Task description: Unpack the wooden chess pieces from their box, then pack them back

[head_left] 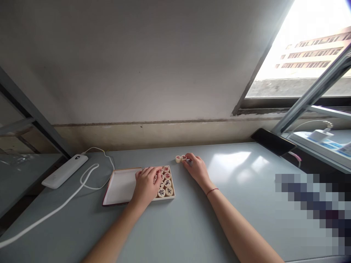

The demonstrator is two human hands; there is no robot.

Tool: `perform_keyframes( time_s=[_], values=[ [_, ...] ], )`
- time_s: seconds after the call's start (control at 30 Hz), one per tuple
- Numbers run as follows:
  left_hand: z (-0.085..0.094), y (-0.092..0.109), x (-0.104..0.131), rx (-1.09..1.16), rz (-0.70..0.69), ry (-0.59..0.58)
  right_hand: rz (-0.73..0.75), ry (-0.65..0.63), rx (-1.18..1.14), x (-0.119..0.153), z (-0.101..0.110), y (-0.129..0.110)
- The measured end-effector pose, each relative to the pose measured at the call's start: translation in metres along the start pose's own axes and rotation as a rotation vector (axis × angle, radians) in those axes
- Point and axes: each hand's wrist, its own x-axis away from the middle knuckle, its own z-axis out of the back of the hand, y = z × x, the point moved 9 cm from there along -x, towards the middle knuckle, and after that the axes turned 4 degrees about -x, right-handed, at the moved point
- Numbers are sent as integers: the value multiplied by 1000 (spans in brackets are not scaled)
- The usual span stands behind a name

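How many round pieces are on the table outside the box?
2. One round piece is on the left; the other is beside it, at the fingers of the right hand. More could be hidden by that hand.

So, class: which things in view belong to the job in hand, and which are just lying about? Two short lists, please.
In use:
open box, left hand over it
round marked pieces inside
two loose pieces outside the box, right hand at one

Lying about:
white device
white cable
dark phone-like slab
white plug
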Motion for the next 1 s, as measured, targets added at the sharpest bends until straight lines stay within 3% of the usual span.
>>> perform_keyframes(
  time_s=[0.17,0.4,0.7,0.8,0.87,1.0],
  values=[
    [1,-9,-3,-178,75,-29,88,117,11,7,15,-24],
    [-10,-12,-11,-288,96,-186,103,-219,-88,30,-21,-74],
    [-22,-7,-13,-242,174,-228,107,-227,-93,34,-27,-78],
    [-20,-10,-13,-175,198,-200,163,-174,-71,35,-20,-84],
    [-11,-9,-14,-96,191,-120,263,-106,-50,37,-12,-96],
    [4,-1,-13,223,160,2,434,-50,-79,46,-4,-121]
  ],
)
